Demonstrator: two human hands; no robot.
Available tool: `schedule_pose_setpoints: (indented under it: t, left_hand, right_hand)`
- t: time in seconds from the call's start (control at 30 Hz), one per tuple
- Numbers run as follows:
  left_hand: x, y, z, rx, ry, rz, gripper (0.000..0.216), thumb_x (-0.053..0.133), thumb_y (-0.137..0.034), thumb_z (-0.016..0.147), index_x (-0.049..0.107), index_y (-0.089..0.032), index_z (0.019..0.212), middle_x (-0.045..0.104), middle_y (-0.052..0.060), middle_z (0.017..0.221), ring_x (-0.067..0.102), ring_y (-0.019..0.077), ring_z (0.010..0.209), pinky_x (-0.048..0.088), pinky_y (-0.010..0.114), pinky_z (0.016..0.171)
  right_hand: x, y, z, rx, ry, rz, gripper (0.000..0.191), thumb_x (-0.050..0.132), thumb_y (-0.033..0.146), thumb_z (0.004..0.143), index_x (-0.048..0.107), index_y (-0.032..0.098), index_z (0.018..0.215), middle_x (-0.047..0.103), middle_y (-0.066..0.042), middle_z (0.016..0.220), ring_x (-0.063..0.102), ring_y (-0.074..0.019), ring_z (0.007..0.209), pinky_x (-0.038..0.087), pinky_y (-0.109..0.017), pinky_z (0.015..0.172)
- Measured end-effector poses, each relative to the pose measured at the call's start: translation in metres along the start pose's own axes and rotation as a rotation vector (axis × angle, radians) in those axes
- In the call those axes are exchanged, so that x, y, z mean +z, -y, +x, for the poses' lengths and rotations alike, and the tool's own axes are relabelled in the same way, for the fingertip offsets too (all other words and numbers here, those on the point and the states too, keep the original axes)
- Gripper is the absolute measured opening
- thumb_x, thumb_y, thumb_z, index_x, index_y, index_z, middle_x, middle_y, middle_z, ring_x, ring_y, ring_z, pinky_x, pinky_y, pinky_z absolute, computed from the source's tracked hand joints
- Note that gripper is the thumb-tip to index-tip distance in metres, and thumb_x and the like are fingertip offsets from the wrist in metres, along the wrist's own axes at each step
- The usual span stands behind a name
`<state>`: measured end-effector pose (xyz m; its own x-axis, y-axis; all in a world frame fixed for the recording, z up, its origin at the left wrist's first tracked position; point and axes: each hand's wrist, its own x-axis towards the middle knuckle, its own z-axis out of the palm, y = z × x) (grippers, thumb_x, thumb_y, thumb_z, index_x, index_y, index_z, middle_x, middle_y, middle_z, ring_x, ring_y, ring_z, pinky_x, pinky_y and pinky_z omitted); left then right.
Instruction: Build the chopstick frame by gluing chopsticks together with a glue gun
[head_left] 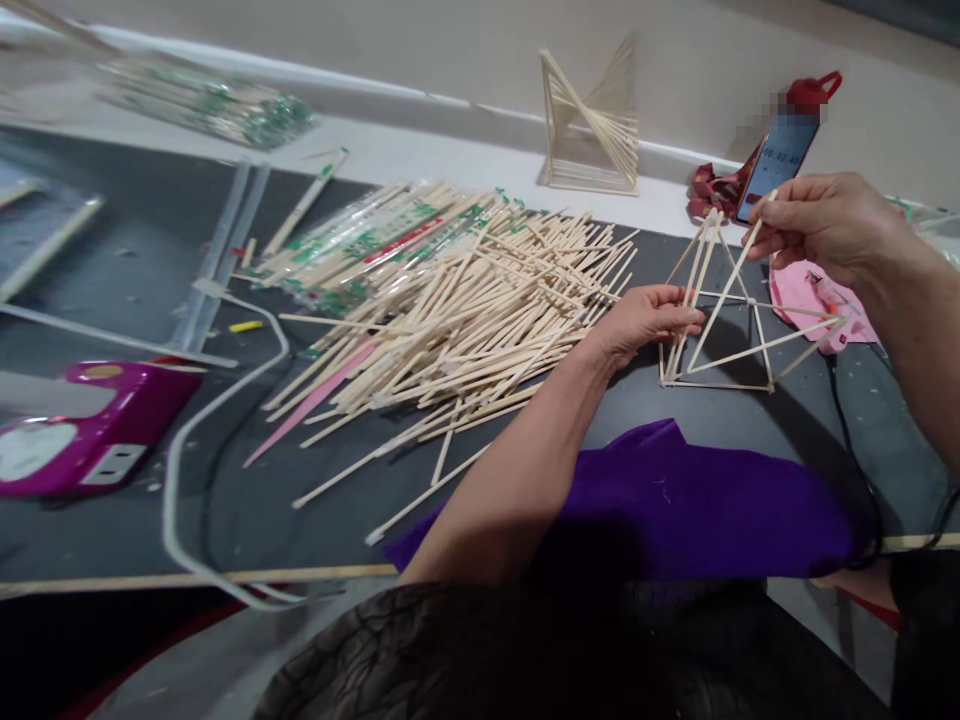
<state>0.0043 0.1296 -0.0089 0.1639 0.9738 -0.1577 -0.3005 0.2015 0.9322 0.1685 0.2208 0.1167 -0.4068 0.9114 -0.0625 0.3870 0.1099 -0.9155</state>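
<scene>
Stick frame [716, 386]: one, of slender pale sticks, standing at the right of the dark tabletop [315, 540]; a base bar lies toward the wearer, and several sticks rise to a peak.

Left hand [649, 320]: grip closed lightly about the frame's left uprights, thumb and fingers steadying them.

Right hand [825, 220]: grip pinched on the upper end of a single stick [723, 300], which slants down leftward, its lower end near the frame's base. Whether that end touches or is fixed, I cannot tell.

Step in hand: by my reading, fitting this stick to the frame. The next move seems to call for lining up its ends with the joints, the left hand bracing the uprights; such thin members look easy to knock askew.

Stock: a heap of sticks [480, 320], loosely crossed, left of the frame; wrapped sticks [375, 240] beside it, in clear film with green print.

Model: one twisted stick model [615, 140], upright on the white ledge [420, 155].

Sundries: a phone [784, 165] showing digits, propped behind the frame; a purple cloth [705, 500] on the near side; a magenta device [150, 410], far left.
</scene>
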Motion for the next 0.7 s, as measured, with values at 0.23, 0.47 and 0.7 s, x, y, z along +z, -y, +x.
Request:
schedule_pose_setpoints:
  t: [0.23,0.47,0.7]
  left_hand:
    - [0.0000,0.0012,0.0007,-0.055,0.012,-0.061,0.044,0.079,-0.024,0.061,0.066,-0.014,0.101,0.072,0.003,0.086,0.067,0.0147,0.075,0.048,0.035,0.082]
    - [-0.0005,0.0025,0.0013,-0.078,0.027,-0.079,0.039,0.078,-0.021,0.060,0.067,-0.014,0.097,0.074,0.004,0.082,0.070,0.0178,0.077,0.050,0.036,0.083]
    - [-0.0017,0.0045,0.0009,-0.105,0.044,-0.074,0.033,0.078,-0.019,0.061,0.068,-0.015,0.093,0.073,0.004,0.080,0.069,0.0180,0.074,0.051,0.039,0.085]
  right_hand:
    - [0.0010,-0.0017,0.0012,0.006,0.010,0.006,0.021,0.055,0.003,0.089,0.061,0.012,0.071,0.063,-0.002,0.060,0.067,-0.0119,0.053,0.044,-0.017,0.040]
    - [0.0047,-0.0045,0.0041,0.000,0.045,0.020,0.021,0.055,0.003,0.090,0.063,0.014,0.073,0.066,-0.002,0.063,0.068,-0.0115,0.055,0.043,-0.016,0.040]
    - [0.0098,-0.0033,0.0039,0.033,0.030,0.024,0.025,0.054,0.002,0.090,0.063,0.014,0.070,0.066,-0.002,0.060,0.066,-0.0107,0.050,0.041,-0.016,0.037]
